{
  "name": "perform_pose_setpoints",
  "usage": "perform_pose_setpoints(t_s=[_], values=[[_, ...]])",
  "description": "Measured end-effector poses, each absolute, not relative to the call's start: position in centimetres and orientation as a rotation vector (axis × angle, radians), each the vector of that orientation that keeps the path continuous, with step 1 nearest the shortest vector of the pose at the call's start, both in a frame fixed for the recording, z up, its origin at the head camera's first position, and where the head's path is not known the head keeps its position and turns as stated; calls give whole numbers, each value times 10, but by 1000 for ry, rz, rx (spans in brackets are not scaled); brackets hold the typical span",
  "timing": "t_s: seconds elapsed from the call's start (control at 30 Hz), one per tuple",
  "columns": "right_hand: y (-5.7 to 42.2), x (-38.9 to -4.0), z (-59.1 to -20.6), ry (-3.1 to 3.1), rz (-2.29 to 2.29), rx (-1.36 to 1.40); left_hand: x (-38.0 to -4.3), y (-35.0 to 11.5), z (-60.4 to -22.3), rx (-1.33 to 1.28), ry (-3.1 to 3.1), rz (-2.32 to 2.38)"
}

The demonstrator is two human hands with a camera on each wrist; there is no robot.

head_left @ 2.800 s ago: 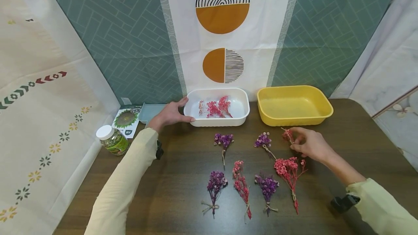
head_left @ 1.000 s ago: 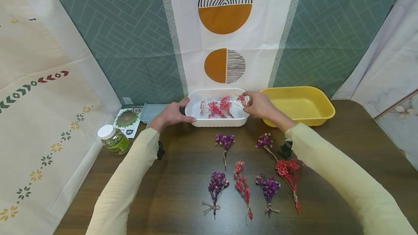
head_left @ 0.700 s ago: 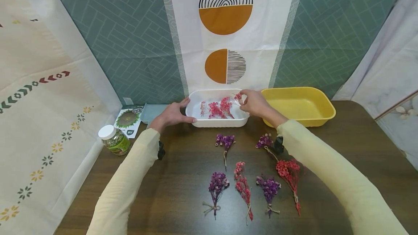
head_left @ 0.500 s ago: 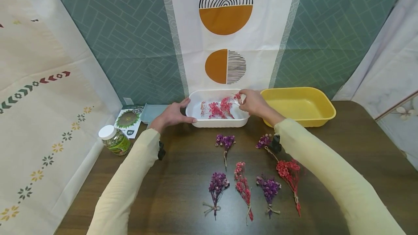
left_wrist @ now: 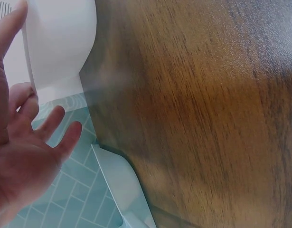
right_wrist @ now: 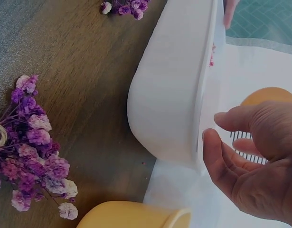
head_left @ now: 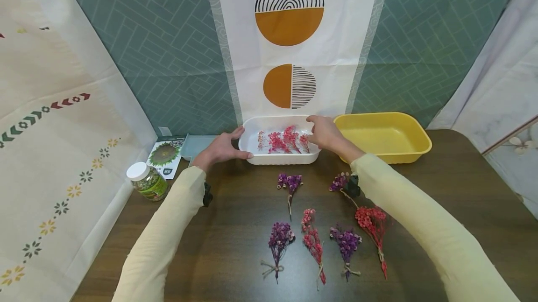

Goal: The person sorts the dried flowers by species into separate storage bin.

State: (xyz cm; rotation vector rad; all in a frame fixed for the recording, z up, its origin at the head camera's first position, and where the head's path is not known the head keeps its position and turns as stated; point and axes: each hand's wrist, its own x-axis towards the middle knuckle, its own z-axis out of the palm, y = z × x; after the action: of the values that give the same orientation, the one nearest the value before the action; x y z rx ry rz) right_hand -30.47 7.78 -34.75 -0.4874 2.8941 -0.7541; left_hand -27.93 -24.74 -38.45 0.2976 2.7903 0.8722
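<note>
My left hand (head_left: 222,147) touches the left end of the white tub (head_left: 281,158), its thumb and fingers spread along the rim. In the left wrist view that hand (left_wrist: 27,137) has its outer fingers loosely extended. Pink dried flower sprigs (head_left: 290,138) lie in a row inside the tub. Over the tub's right end is my right hand (head_left: 325,133), beside the rightmost sprig (head_left: 304,141). In the right wrist view the right hand (right_wrist: 259,156) shows a gap between thumb and index finger, with nothing held there.
A yellow tub (head_left: 382,136) stands right of the white one. Several purple bunches (head_left: 345,241) and pink bunches (head_left: 312,239) of dried flowers lie on the wooden table (head_left: 218,255). At left are a white-lidded jar (head_left: 149,180), a sunflower packet (head_left: 165,155) and a pale blue tray (head_left: 196,142).
My right hand has carried a small pink sprig from the table at right to the white tub and let it go at the right end. The left hand stays at the tub.
</note>
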Motion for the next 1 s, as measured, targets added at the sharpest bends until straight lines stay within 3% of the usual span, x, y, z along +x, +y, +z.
perform_pose_setpoints(t_s=[0.47,1.0], values=[[101,-268,-341,2895,-971,-593,-279,-250,-386,286,2792,884],[136,-153,-352,2681,-1119,-602,-278,-247,-384,277,2775,900]])
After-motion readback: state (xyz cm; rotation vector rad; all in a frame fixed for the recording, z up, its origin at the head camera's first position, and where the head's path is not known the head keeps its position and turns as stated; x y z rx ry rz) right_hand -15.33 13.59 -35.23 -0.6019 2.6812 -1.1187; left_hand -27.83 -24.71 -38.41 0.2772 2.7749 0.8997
